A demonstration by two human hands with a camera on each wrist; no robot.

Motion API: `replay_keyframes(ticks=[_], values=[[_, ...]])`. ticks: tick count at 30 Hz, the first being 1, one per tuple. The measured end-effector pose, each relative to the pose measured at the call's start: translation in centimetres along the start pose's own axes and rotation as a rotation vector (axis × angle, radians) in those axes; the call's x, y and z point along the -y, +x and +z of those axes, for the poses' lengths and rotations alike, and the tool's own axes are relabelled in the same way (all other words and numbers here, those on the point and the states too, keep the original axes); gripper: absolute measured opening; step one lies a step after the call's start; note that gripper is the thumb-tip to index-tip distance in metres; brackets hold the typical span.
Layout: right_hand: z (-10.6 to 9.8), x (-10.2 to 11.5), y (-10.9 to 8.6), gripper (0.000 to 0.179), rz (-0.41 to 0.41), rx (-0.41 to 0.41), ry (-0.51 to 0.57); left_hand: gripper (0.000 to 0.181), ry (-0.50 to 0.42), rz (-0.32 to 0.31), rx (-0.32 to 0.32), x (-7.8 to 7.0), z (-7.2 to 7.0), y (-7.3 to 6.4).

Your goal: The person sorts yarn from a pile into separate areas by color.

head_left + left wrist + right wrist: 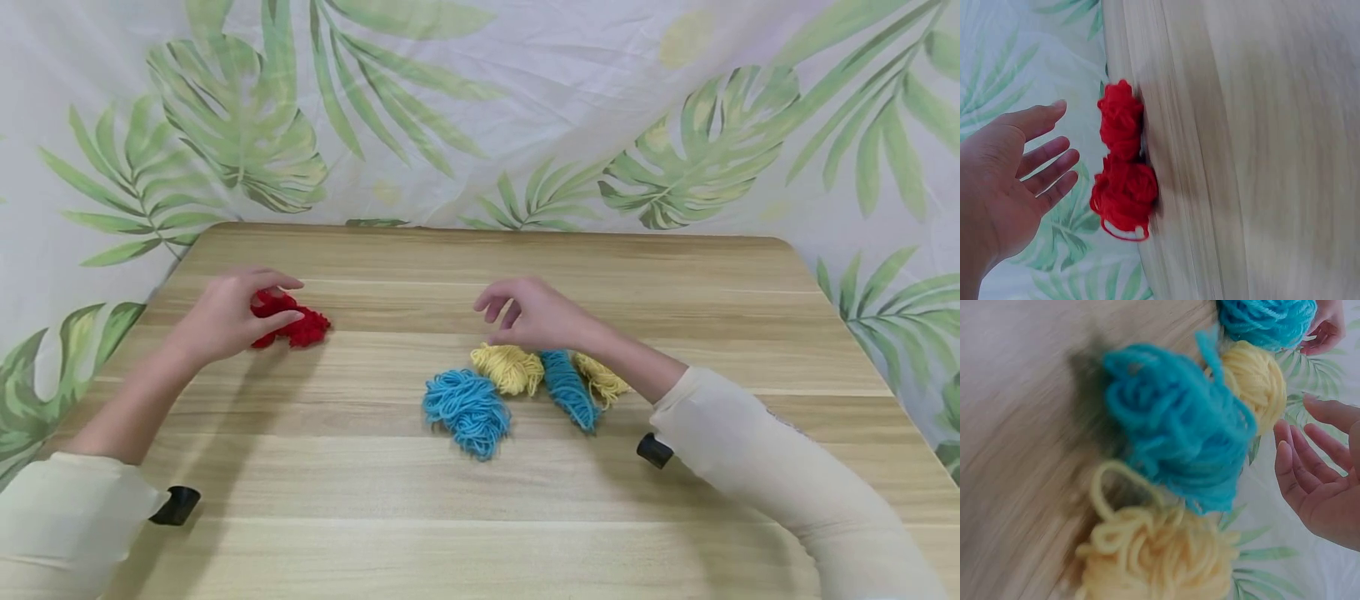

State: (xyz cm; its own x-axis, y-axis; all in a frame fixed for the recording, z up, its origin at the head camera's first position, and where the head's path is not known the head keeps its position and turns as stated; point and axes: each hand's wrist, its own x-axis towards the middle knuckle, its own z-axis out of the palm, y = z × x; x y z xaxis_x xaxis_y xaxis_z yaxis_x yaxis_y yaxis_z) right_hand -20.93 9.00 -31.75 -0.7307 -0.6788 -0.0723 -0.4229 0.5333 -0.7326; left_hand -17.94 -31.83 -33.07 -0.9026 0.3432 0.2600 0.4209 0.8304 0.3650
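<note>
My left hand hovers at the red yarn, thumb and fingers spread and holding nothing. Two red yarn bundles lie end to end in the left wrist view, with a gap between them and the fingers. Just beyond a yellow yarn bundle, my right hand is held with fingers loosely bent around nothing. A blue bundle lies nearer the front. To the right are a second blue bundle and a second yellow bundle, the latter partly covered by my right forearm.
The yarn lies on a wood-grain table with rounded far corners. A white cloth with green leaf prints hangs behind its far edge. Black wrist pieces stick out from both pale sleeves.
</note>
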Motion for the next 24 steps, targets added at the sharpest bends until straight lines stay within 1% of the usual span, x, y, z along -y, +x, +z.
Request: replay_keyframes(ticks=[2, 5, 8, 16, 21, 24], values=[[-0.3, -0.3, -0.5, 0.042, -0.003, -0.007, -0.026, 0.035, 0.001, 0.028, 0.004, -0.4, 0.3, 0.3], [-0.6, -0.6, -1.2, 0.042, -0.002, -0.015, -0.058, 0.035, -0.002, 0.048, 0.018, -0.9, 0.7, 0.7], [-0.9, -1.0, -1.9, 0.041, 0.010, -0.021, -0.090, 0.034, -0.008, 0.046, 0.040, -1.5, 1.0, 1.0], [-1.4, -1.8, -3.6, 0.038, 0.039, -0.029, -0.144, 0.031, -0.078, 0.045, 0.090, -2.8, 1.6, 2.0], [-1.6, -2.1, -4.5, 0.038, 0.086, -0.033, -0.161, 0.034, -0.117, 0.034, 0.133, -3.5, 1.9, 2.6], [-1.6, -2.3, -5.1, 0.035, 0.088, -0.032, -0.204, 0.035, -0.129, 0.033, 0.158, -3.9, 2.2, 2.9]])
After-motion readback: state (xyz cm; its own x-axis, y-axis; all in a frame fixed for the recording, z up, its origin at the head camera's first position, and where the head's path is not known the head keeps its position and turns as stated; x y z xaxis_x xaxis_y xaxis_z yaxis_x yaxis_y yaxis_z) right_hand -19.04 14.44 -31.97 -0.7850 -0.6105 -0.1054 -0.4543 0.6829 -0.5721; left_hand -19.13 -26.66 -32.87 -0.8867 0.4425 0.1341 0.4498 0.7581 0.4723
